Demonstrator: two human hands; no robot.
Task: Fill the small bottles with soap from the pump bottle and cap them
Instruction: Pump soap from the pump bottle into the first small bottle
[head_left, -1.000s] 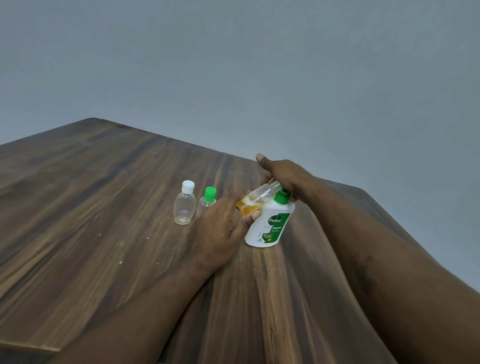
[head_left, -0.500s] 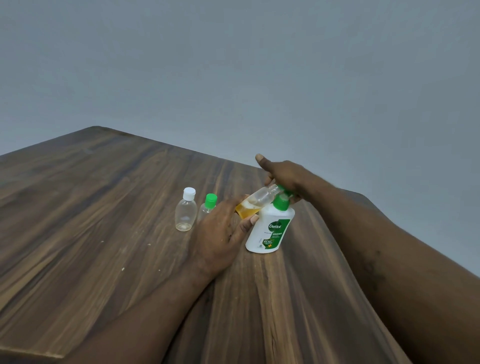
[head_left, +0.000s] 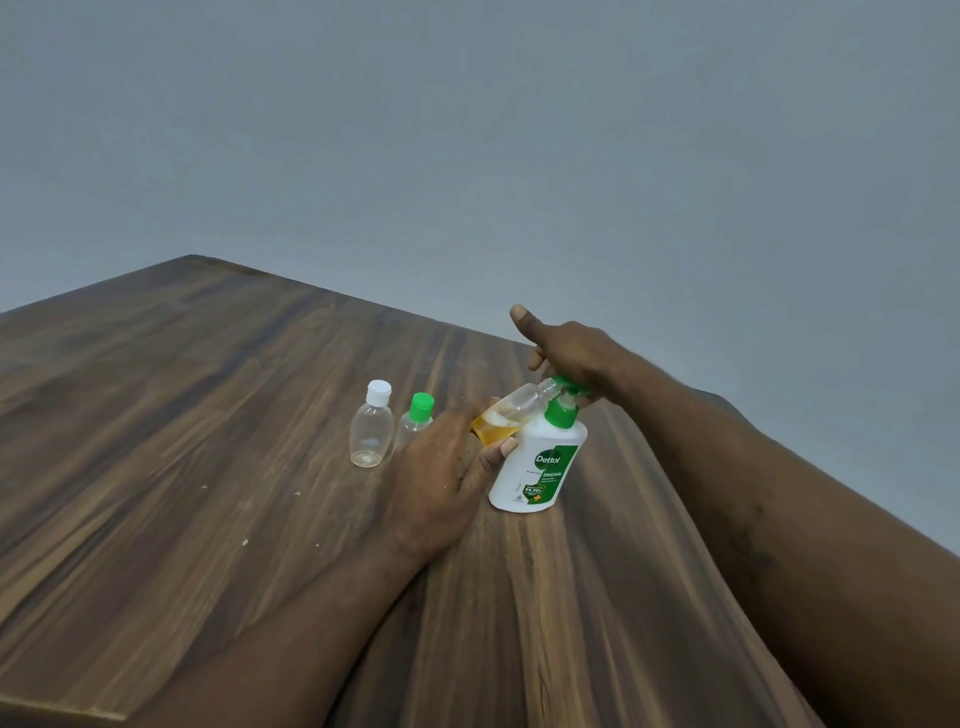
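1. The left hand (head_left: 441, 467) grips the tilted small bottle (head_left: 511, 413), its mouth at the pump head (head_left: 569, 385) beyond the grip; slipping there spills soap.
2. The right hand (head_left: 571, 348) presses that head, finger curl unclear; skewed force could tip the pump bottle (head_left: 540, 462) beside the grip.

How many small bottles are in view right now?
3: a white-capped bottle and a green-capped bottle stand on the table; the left hand holds an uncapped bottle tilted at the pump bottle.
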